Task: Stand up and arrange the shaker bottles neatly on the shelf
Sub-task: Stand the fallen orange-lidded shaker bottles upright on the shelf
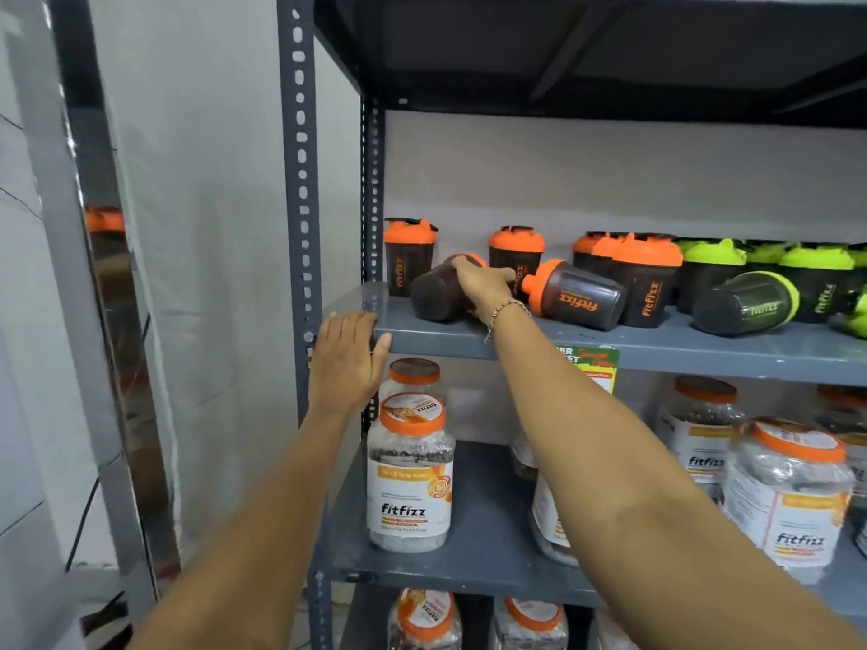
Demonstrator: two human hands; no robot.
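Observation:
On the grey metal shelf, dark shaker bottles with orange lids stand upright at the back left and centre. One orange-lid shaker lies on its side, and my right hand is closed around it. A second fallen orange-lid shaker lies just right of that hand. Green-lid shakers stand further right, with one on its side. My left hand rests flat on the shelf's front left corner, holding nothing.
Clear jars with orange lids fill the shelf below, more at the right and on the lowest level. A perforated steel upright frames the left side. Another shelf board hangs overhead. A white wall lies to the left.

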